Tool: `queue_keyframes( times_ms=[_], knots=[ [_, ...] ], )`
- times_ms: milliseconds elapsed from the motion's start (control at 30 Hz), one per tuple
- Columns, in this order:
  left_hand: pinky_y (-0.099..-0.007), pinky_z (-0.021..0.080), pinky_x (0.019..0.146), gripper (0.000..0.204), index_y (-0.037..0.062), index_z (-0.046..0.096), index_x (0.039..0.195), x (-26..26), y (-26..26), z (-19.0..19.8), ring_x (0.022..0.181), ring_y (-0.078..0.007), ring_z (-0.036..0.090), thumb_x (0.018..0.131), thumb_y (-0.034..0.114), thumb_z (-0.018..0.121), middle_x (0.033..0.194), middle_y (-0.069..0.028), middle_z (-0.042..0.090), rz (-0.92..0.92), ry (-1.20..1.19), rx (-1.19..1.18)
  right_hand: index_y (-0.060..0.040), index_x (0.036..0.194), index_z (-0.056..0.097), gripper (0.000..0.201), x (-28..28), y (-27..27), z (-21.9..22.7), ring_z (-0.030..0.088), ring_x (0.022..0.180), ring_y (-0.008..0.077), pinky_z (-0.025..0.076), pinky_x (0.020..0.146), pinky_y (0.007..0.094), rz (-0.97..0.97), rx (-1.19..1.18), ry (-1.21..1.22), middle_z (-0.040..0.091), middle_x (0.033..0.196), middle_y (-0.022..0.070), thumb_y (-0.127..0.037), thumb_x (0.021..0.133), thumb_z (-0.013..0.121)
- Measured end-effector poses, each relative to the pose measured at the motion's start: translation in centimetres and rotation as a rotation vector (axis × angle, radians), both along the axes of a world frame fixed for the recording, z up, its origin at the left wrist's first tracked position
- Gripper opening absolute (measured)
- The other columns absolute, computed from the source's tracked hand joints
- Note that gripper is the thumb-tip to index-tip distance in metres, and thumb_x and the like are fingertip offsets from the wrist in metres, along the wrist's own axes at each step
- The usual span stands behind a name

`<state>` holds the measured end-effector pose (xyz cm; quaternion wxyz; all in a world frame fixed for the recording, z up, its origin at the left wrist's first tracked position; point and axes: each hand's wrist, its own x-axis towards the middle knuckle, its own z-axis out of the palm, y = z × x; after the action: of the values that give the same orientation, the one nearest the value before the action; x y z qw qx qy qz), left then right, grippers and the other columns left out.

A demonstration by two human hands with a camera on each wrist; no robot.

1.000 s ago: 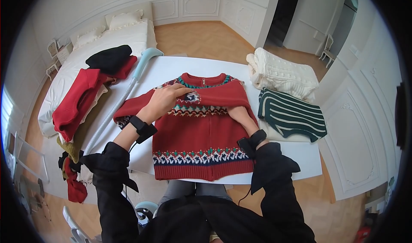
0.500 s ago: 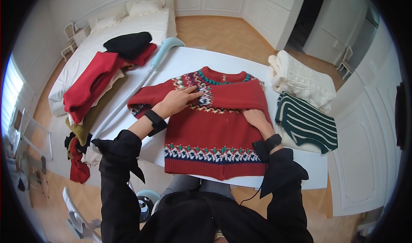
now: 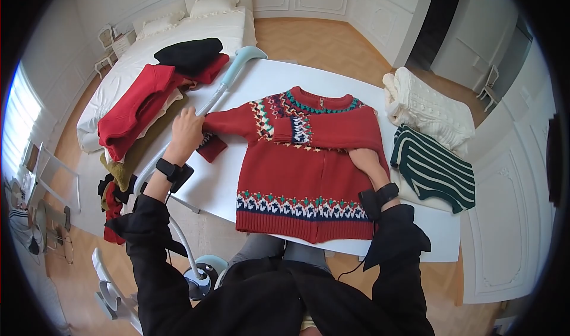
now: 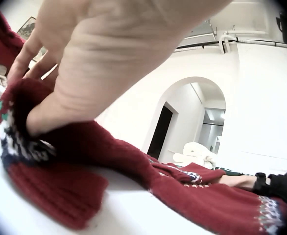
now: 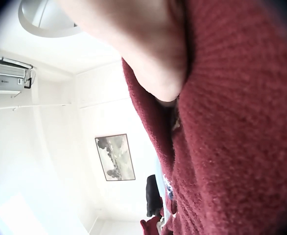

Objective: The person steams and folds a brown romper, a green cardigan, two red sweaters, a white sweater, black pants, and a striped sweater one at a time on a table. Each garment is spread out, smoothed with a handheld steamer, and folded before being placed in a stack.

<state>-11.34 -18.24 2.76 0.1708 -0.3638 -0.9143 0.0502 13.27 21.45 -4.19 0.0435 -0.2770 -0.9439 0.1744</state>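
A red knit zip cardigan [image 3: 285,178] with patterned yoke and hem bands lies front up on the white table. Its right-hand sleeve in the head view [image 3: 350,133] is folded across the chest, the patterned cuff near the middle. My left hand [image 3: 187,131] pinches the other sleeve, which stretches out to the left. In the left wrist view the thumb tucks into a fold of that sleeve [image 4: 99,147], while its cuff [image 4: 60,196] hangs over the tabletop. My right hand [image 3: 367,161] reaches under the folded sleeve; its fingers are hidden beneath the knit.
A folded cream cable-knit sweater [image 3: 428,107] and a green striped knit [image 3: 433,167] lie at the right. Red [image 3: 133,113], olive and black [image 3: 189,57] garments are piled at the left. A steamer wand [image 3: 240,69] with its hose lies beside that pile; the steamer base [image 3: 205,276] stands below.
My left hand has moved from the cardigan's chest out to the left and taken hold of the outstretched sleeve. My right hand stays at the folded sleeve. The head view has shifted.
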Motion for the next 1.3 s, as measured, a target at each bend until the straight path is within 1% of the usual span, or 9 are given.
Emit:
queue_keyframes(
  times_ms=[67, 200, 267, 433, 567, 900, 1100, 1200, 1300],
  knots=[
    [-0.0404, 0.048, 0.075, 0.015, 0.0090, 0.070, 0.079, 0.4, 0.7, 0.7, 0.095, -0.0294, 0.058, 0.068, 0.005, 0.062, 0.090, -0.0121, 0.060, 0.050, 0.142, 0.070, -0.0061, 0.129, 0.052, 0.056, 0.0, -0.1, 0.2, 0.049, 0.120, 0.0387, 0.037, 0.103, 0.0440, -0.002, -0.006, -0.017, 0.052, 0.129, 0.0230, -0.046, 0.089, 0.049],
    [-0.0407, 0.048, 0.075, 0.023, 0.0110, 0.070, 0.091, 2.7, 2.8, 1.5, 0.089, -0.0299, 0.058, 0.072, 0.005, 0.059, 0.090, -0.0117, 0.059, 0.066, 0.080, -0.007, -0.0062, 0.128, 0.052, 0.057, 0.2, -0.2, 0.0, 0.049, 0.120, 0.0386, 0.036, 0.104, 0.0436, 0.018, 0.005, 0.063, 0.052, 0.129, 0.0234, -0.048, 0.090, 0.047],
    [-0.0398, 0.048, 0.075, 0.030, 0.0114, 0.067, 0.097, 3.8, 4.5, 0.8, 0.093, -0.0302, 0.058, 0.068, 0.004, 0.063, 0.092, -0.0126, 0.059, -0.314, 0.004, 0.216, -0.0060, 0.128, 0.053, 0.058, -0.2, 0.3, -0.4, 0.049, 0.120, 0.0387, 0.036, 0.104, 0.0434, 0.018, 0.008, -0.039, 0.052, 0.128, 0.0235, -0.049, 0.090, 0.046],
    [-0.0413, 0.049, 0.082, 0.041, 0.0121, 0.056, 0.118, 7.5, 9.9, 0.8, 0.098, -0.0321, 0.057, 0.078, 0.007, 0.063, 0.106, -0.0142, 0.052, -0.607, -0.324, 0.220, -0.0056, 0.124, 0.056, 0.059, -0.1, -0.1, 0.5, 0.051, 0.118, 0.0390, 0.037, 0.103, 0.0431, -0.013, -0.011, -0.156, 0.055, 0.125, 0.0239, -0.052, 0.090, 0.044],
    [-0.0403, 0.050, 0.081, 0.032, 0.0087, 0.058, 0.110, 6.8, 12.8, -0.6, 0.098, -0.0313, 0.058, 0.078, 0.005, 0.062, 0.103, -0.0107, 0.053, -0.710, -0.281, 0.129, -0.0054, 0.122, 0.058, 0.058, 0.2, -0.5, 0.9, 0.053, 0.115, 0.0394, 0.040, 0.101, 0.0436, -0.020, 0.003, -0.138, 0.056, 0.121, 0.0252, -0.052, 0.090, 0.044],
    [-0.0396, 0.051, 0.073, 0.020, 0.0072, 0.059, 0.093, 4.0, 12.6, -0.2, 0.089, -0.0302, 0.060, 0.075, -0.001, 0.055, 0.090, -0.0110, 0.059, -0.608, -0.054, 0.192, 0.0019, 0.115, 0.059, 0.058, 0.7, -1.8, 1.0, 0.056, 0.102, 0.0458, 0.045, 0.090, 0.0471, 0.214, -0.035, 0.300, 0.060, 0.110, 0.0300, -0.049, 0.091, 0.047],
    [-0.0417, 0.051, 0.073, 0.033, 0.0099, 0.059, 0.112, 5.4, 10.3, -0.1, 0.092, -0.0307, 0.063, 0.079, 0.008, 0.058, 0.098, -0.0144, 0.063, -0.499, -0.280, 0.074, 0.0044, 0.109, 0.061, 0.059, 0.8, -1.5, 0.8, 0.058, 0.098, 0.0455, 0.046, 0.087, 0.0485, 0.194, 0.009, 0.220, 0.060, 0.104, 0.0320, -0.049, 0.091, 0.046],
    [-0.0443, 0.051, 0.069, 0.041, 0.0131, 0.055, 0.122, 6.8, 7.7, 1.1, 0.082, -0.0327, 0.064, 0.081, 0.013, 0.058, 0.089, -0.0149, 0.066, -0.493, -0.269, 0.268, 0.0044, 0.104, 0.064, 0.059, 0.7, -1.3, 0.4, 0.060, 0.094, 0.0449, 0.047, 0.085, 0.0492, 0.197, 0.044, 0.259, 0.062, 0.099, 0.0315, -0.050, 0.091, 0.046],
    [-0.0464, 0.051, 0.063, 0.042, 0.0105, 0.052, 0.126, 7.3, 4.8, 1.5, 0.068, -0.0365, 0.063, 0.084, 0.017, 0.056, 0.076, -0.0146, 0.067, -0.232, -0.276, 0.234, 0.0044, 0.097, 0.066, 0.060, 0.6, -1.4, 0.6, 0.062, 0.088, 0.0445, 0.049, 0.082, 0.0493, 0.178, 0.065, 0.183, 0.064, 0.092, 0.0302, -0.051, 0.091, 0.045]
  ],
)
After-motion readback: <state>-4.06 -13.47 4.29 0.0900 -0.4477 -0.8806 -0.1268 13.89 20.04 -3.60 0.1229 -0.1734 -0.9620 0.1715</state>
